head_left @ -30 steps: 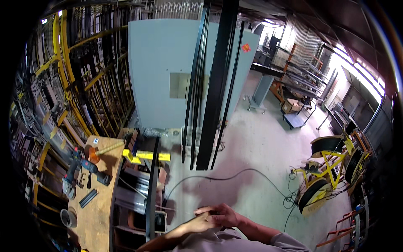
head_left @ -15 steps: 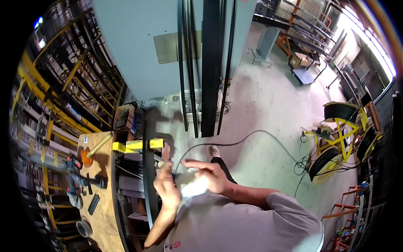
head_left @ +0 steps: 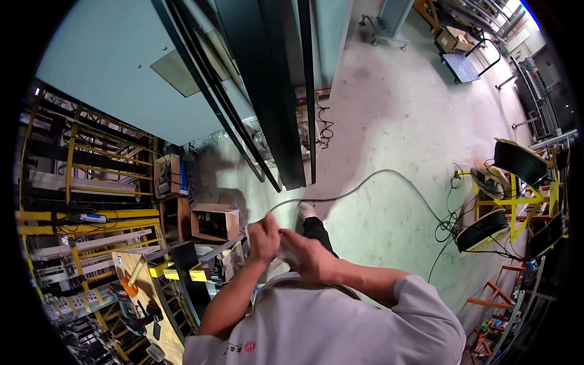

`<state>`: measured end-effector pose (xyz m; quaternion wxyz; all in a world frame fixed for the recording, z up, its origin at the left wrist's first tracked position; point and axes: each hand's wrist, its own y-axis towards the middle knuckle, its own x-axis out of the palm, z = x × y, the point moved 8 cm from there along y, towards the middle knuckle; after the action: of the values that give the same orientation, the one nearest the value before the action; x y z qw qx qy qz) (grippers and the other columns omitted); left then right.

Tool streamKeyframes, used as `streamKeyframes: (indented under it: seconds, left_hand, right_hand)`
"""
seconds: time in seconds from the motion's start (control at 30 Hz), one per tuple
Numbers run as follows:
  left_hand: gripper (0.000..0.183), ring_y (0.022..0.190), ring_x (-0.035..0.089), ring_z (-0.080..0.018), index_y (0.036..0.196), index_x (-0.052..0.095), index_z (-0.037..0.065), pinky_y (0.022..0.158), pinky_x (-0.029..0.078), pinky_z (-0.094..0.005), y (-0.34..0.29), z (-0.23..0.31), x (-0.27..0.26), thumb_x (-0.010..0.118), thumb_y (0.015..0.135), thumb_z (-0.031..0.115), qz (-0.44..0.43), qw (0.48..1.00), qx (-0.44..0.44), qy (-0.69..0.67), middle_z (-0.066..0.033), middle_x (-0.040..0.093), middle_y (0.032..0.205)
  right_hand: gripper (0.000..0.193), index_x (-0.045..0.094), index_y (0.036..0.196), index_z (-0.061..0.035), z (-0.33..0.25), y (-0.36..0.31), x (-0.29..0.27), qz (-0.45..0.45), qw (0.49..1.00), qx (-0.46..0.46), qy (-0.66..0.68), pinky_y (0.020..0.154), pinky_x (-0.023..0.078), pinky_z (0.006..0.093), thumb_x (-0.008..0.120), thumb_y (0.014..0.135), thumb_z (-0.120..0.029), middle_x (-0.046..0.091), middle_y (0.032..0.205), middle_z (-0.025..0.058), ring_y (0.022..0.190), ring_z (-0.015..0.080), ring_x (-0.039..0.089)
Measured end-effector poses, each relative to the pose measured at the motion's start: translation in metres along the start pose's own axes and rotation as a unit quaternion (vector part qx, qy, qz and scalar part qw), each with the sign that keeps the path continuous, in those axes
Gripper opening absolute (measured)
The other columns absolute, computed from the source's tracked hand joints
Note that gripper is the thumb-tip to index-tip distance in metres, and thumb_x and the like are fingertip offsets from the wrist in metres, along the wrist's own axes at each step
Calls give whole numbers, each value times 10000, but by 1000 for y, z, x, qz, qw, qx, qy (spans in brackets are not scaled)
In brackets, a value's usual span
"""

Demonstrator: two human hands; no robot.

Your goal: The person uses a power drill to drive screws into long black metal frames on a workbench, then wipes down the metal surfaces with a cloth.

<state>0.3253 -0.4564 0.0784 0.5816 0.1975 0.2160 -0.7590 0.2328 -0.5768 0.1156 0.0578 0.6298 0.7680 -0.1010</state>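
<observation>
In front of my chest, both hands are close together. My left hand [head_left: 264,239] is closed in a fist, and what is in it is hidden. Beside it, my right hand [head_left: 309,258] curls around a pale, see-through piece of plastic [head_left: 281,265], like a small bag, mostly covered by the fingers. A long dark cord [head_left: 347,195] runs across the floor and disappears at the top of my left fist; whether the fist grips it I cannot tell.
Black profiles [head_left: 261,79] lean over a pale blue panel [head_left: 115,79] ahead. Cable reels [head_left: 483,231] on a yellow stand [head_left: 524,201] are at right. At left are an open cardboard box [head_left: 214,222], racks and a wooden bench [head_left: 135,277] with tools. A blue trolley [head_left: 460,67] stands farther off.
The view has turned left and moved forward. My left fingers have closed into a fist. The hands are nearer each other, and much less of the shiny plastic shows.
</observation>
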Motion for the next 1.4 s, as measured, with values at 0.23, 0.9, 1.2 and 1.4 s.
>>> streamKeyframes:
  seconds: [0.23, 0.9, 1.2, 1.4]
  left_hand:
    - [285, 932, 668, -162, 1067, 697, -66, 872, 532, -306, 86, -15, 49, 502, 1059, 142, -28, 988, -96, -120, -91, 727, 990]
    - [248, 768, 640, -149, 933, 726, -63, 719, 510, -294, -60, -148, -49, 547, 919, 108, 122, 916, -355, -139, -62, 702, 804]
    - [203, 772, 618, -128, 942, 701, -63, 716, 512, -284, -49, -110, -58, 574, 1003, 84, 196, 937, -221, -184, -73, 690, 810]
    - [221, 760, 620, -140, 908, 702, -83, 721, 509, -299, -115, -125, -67, 551, 998, 50, 302, 895, -261, -200, -73, 683, 779]
  right_hand:
    - [611, 559, 1363, 20, 162, 42, -197, 315, 941, 111, 48, 872, 556, 402, 820, 822, -95, 703, 1174, 190, 1016, 310, 709]
    - [121, 689, 1040, -32, 87, 315, -294, 402, 887, -227, -14, 647, 515, 262, 576, 1005, -4, 659, 878, 37, 683, 96, 580]
    - [438, 570, 1323, 79, -78, 542, -170, 245, 950, -119, -150, 939, 542, 494, 629, 999, -211, 683, 1136, 336, 1071, 486, 665]
    - [486, 575, 1368, 75, -89, 564, -162, 193, 974, -70, -92, 627, 566, 357, 661, 1025, -258, 714, 1122, 244, 676, 217, 734]
